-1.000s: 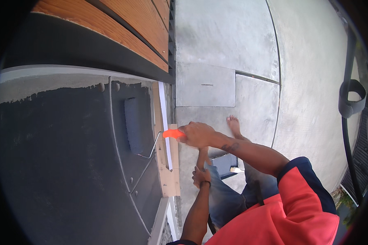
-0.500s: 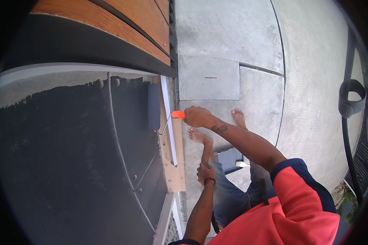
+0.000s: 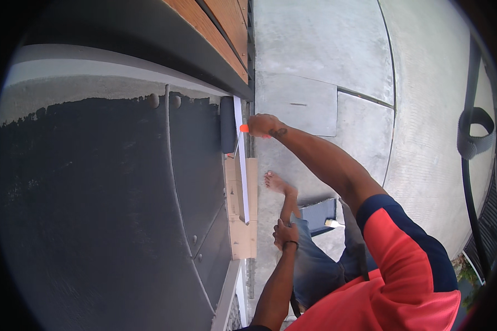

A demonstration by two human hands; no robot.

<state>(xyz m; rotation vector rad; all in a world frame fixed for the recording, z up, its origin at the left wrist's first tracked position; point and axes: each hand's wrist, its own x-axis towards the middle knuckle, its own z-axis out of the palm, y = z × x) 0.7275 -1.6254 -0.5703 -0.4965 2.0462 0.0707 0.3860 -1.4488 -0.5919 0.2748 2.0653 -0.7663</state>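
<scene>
My right hand point(image 3: 263, 124) grips the orange handle point(image 3: 244, 128) of a paint roller. Its dark roller sleeve point(image 3: 227, 124) is upright at the upper right edge of a dark grey painted surface point(image 3: 96, 204), which has raised lines, round bumps and a ragged light grey band along its top. A white strip point(image 3: 242, 187) and tan cardboard point(image 3: 250, 231) run along that surface's right side. My left hand point(image 3: 285, 235) is closed around my left lower leg point(image 3: 291, 206), near the rolled-up jeans.
A dark paint tray point(image 3: 316, 212) with a pale brush point(image 3: 332, 223) lies on the concrete floor point(image 3: 323, 41) by my feet. Orange wooden slats point(image 3: 221, 30) in a black frame are above the painted surface. A black strap point(image 3: 469, 143) hangs at the right.
My right hand and the roller have moved upward along the painted surface's right edge, the sleeve also shifting right onto that edge. My left hand still grips my leg.
</scene>
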